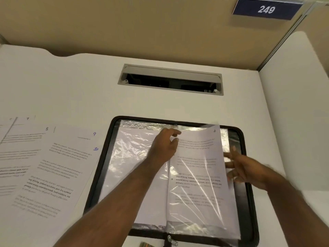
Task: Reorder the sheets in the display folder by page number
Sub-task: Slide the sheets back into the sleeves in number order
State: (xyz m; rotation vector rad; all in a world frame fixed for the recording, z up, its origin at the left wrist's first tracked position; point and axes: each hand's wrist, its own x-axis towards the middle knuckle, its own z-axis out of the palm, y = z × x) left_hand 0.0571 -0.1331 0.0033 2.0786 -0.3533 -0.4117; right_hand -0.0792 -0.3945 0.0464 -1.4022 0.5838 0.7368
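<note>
Folder lies open on white desk, black zip border all round; clear sleeves hold printed sheets. Left hand reaches across the left page to the top of a raised sleeve; its fingers are curled at that top edge, seemingly pinching it, contact partly hidden. Right hand sits behind the sleeve's right edge, fingers spread and relaxed, gripping nothing; blurred. Sheet in the sleeve carries a handwritten mark at top right, unreadable. Loose sheets fan out left of the folder, numbered 7, 8, 9, 10. Cable slot beyond the folder; plate reads 249.
</note>
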